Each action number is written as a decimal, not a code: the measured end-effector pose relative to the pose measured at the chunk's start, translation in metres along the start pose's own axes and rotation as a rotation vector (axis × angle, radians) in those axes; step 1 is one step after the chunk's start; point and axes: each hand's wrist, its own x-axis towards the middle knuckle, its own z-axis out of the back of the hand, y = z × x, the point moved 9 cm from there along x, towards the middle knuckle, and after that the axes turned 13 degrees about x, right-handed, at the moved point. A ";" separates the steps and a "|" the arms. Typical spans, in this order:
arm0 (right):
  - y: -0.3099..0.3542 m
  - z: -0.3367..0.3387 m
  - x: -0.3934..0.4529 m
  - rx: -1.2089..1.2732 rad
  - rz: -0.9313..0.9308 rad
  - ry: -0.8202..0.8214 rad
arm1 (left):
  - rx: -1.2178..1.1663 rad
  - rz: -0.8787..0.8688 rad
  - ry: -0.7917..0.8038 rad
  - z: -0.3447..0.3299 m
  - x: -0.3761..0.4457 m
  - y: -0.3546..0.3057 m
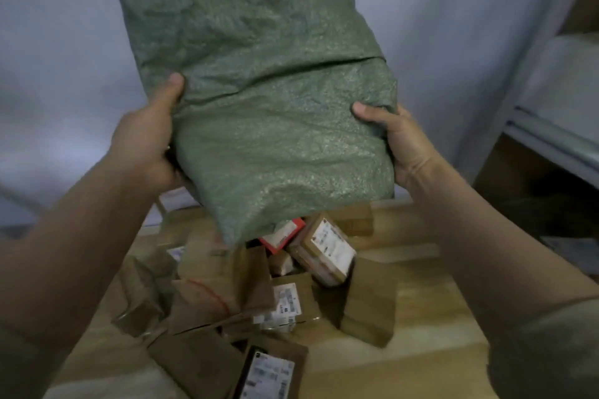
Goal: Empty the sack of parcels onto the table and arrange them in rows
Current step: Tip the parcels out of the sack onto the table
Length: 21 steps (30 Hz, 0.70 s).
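Overhead, both hands grip the sack point(259, 107) above heaped parcels point(259, 285).

wall point(64, 42): pale, plain, beyond my fingers, filling the view to their left | shelf unit point(551, 139): grey metal frame, off to the right of my fingers, blurred | shelf contents: a dark shape low down, too blurred to tell

— What do we see behind?
— A pale bluish wall point(64, 26) from nine to one o'clock.
— And at three o'clock?
— We see grey metal shelving point(551, 126), its lower bay dark.
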 end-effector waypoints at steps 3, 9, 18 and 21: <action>0.017 0.093 -0.021 -0.043 0.018 -0.181 | 0.037 0.096 0.101 -0.087 -0.003 0.050; 0.043 0.226 -0.052 -0.196 0.038 -0.395 | 0.112 0.252 0.182 -0.209 -0.011 0.156; 0.033 0.357 -0.030 -1.086 -0.099 -0.677 | 0.356 0.348 0.251 -0.329 0.014 0.257; 0.001 0.350 -0.023 -1.229 -0.076 -0.509 | 0.480 0.454 0.366 -0.360 0.010 0.308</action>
